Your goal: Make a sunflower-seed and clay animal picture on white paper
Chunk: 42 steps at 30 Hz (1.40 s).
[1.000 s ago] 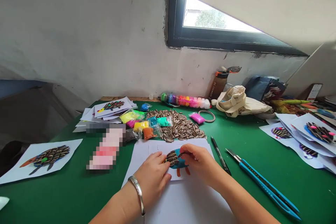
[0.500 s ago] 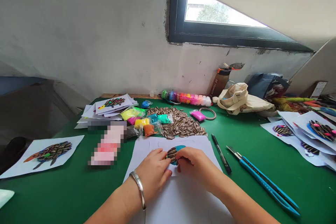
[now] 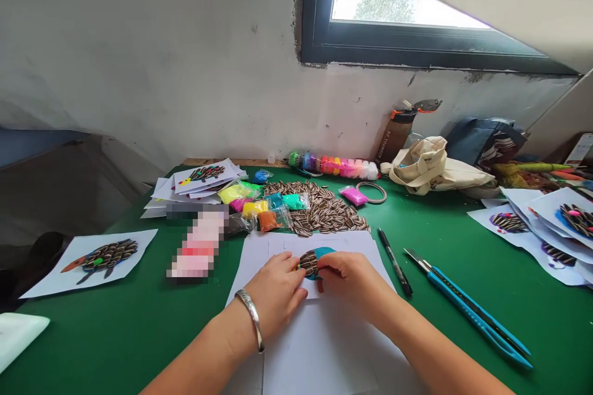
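Observation:
My left hand [image 3: 277,292], a silver bangle on its wrist, rests palm down on a white sheet [image 3: 324,345], with its fingertips at the left edge of a teal clay shape [image 3: 323,252] partly covered with striped sunflower seeds. My right hand [image 3: 353,279] is curled over the lower right of that shape, its fingertips pinched against the seeds; anything it holds is hidden. A heap of sunflower seeds [image 3: 324,213] lies just beyond the paper, with small bags of coloured clay [image 3: 259,207] to its left.
A black pen [image 3: 394,261] and blue scissors [image 3: 472,311] lie right of the paper. Finished seed pictures lie at left [image 3: 99,257], back left [image 3: 204,176] and far right [image 3: 546,222]. A row of clay tubs [image 3: 333,166], a bottle [image 3: 393,136], a tape ring [image 3: 371,192] and a cloth bag [image 3: 430,170] line the wall.
My right hand has slid left and down over the clay shape, hiding its orange legs. The camera has tilted down slightly. My left hand has hardly moved.

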Available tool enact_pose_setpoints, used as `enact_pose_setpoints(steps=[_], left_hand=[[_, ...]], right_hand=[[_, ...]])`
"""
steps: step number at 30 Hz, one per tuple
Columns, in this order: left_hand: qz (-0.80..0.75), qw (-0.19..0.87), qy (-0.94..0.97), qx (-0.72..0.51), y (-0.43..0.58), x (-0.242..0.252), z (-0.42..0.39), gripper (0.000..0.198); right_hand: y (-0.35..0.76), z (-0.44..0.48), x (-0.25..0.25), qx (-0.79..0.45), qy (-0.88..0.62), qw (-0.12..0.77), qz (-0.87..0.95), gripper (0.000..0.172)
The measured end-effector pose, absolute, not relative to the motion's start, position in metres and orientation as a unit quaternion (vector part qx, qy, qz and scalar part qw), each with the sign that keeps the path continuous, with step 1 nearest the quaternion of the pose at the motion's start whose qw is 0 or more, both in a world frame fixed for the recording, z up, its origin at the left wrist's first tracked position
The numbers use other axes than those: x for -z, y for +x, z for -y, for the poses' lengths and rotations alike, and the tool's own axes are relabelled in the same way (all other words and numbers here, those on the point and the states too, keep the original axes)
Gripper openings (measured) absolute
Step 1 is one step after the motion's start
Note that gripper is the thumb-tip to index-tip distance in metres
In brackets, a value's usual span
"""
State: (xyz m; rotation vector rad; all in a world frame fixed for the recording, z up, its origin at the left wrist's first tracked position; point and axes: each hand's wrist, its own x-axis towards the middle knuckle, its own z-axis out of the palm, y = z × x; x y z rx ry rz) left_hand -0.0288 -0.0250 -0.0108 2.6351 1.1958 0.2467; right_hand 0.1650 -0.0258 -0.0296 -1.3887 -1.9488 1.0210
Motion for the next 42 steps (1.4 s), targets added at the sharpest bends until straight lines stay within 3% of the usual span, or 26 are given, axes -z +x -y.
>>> enact_pose_setpoints(steps=[15, 42], left_hand=[[-0.399, 0.128, 0.906, -0.061, -0.028, 0.012, 0.024, 0.022], [-0.411, 0.112, 0.904, -0.040, -0.024, 0.011, 0.024, 0.022]], right_hand=[[0.164, 0.026, 0.027, -0.247, -0.522, 0.228, 0.784, 0.023], [0.156, 0.030, 0.040, -0.127, -0.532, 0.160, 0.822, 0.023]])
